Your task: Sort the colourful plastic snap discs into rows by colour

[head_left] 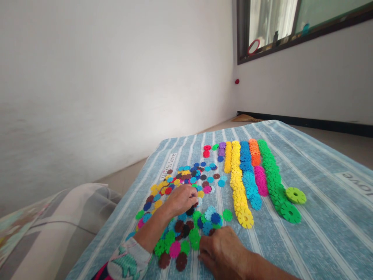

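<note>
Loose plastic snowflake discs in many colours lie in a heap on the striped cloth, among them a magenta disc (175, 249) and a brown disc (181, 261). My left hand (184, 199) is over the middle of this heap, its fingers curled down and closed; whatever they pinch is hidden. At the heap's near right edge, my right hand (223, 249) has its fingers bent inward, beside a green disc (194, 238). Its fingertips are partly out of sight. Overlapping discs form rows on the right, including a yellow row (236, 179), a blue row (247, 171) and a green row (271, 175).
A blue and white striped cloth (326, 217) covers the table. A lime green disc (295, 195) rests by the green row's near end. Two red discs (206, 151) lie at the far side. Grey-striped fabric (67, 221) is at left, with a white wall (116, 77) behind.
</note>
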The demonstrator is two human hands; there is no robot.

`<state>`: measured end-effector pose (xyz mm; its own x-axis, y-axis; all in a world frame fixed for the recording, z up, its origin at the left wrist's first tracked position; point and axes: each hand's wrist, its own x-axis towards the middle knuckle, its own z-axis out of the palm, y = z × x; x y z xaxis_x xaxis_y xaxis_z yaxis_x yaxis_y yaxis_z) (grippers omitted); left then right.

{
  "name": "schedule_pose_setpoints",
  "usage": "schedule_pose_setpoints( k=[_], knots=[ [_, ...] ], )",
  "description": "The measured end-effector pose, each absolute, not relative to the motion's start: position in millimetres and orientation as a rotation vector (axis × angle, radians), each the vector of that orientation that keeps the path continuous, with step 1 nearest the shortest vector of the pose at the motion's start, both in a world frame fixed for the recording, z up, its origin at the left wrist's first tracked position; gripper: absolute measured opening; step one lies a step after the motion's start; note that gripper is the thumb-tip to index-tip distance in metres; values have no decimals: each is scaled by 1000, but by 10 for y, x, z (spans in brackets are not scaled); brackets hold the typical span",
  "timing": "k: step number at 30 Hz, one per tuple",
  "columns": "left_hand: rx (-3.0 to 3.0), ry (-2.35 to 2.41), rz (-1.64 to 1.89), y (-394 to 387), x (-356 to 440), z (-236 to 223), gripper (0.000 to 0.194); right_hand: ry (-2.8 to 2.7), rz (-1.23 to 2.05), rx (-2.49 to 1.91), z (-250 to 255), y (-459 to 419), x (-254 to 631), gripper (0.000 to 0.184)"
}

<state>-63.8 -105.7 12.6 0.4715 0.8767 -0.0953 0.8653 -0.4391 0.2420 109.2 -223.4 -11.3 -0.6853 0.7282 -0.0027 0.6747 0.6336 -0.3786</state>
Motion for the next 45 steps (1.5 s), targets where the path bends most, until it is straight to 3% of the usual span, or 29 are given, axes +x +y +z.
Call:
schedule_pose_setpoints(
  k=[8, 19, 37, 45],
  knots=[
    [2459, 1501, 164, -1032, -586, 124, 13, -2656, 562, -1115, -172, -2224, 1102, 16],
    [2426, 1597, 22, -1018, -478, 169, 11, -2666, 548, -1100, -141, -2227, 1111, 14],
    [2195, 1526, 171, -913, -504, 84, 14, -2641, 534, -1114, -200, -2231, 1107, 16],
    [2058, 1400, 324, -884, -466, 86, 8, -2635, 518, -1117, -189, -2222, 1104, 14]
  ],
)
